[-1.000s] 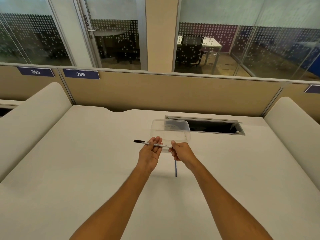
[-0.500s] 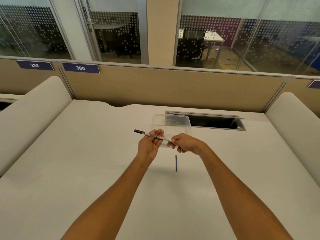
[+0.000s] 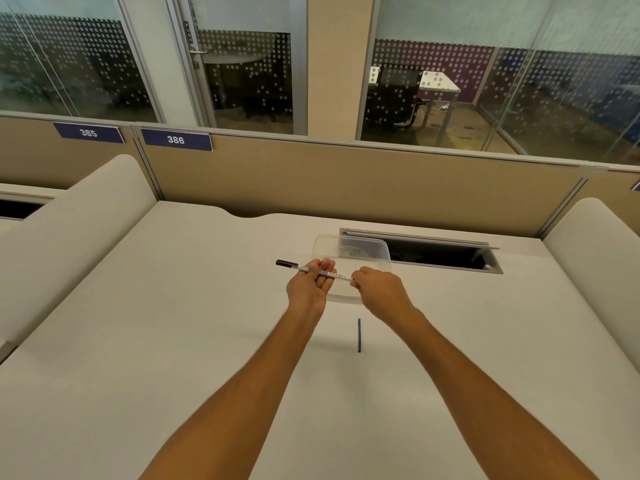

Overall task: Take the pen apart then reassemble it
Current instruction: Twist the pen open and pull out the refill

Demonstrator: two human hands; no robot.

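Observation:
A thin white pen [image 3: 337, 274] with a dark cap at its left end is held level above the desk. My left hand [image 3: 309, 287] grips its middle, palm up, fingers curled over the barrel. My right hand [image 3: 377, 289] pinches the pen's right end with its fingertips; that end is hidden by the fingers. A short blue rod [image 3: 359, 335], a separate pen part, lies on the white desk [image 3: 194, 341] just below my right wrist, pointing away from me.
A clear plastic container [image 3: 351, 249] sits on the desk right behind my hands. An open cable slot [image 3: 440, 258] lies behind it to the right. Padded dividers [image 3: 62, 233] flank the desk, and a beige partition [image 3: 346, 185] closes the back.
My right hand has come up from over the blue rod to the pen's right end and now pinches it. The left hand keeps its hold on the pen.

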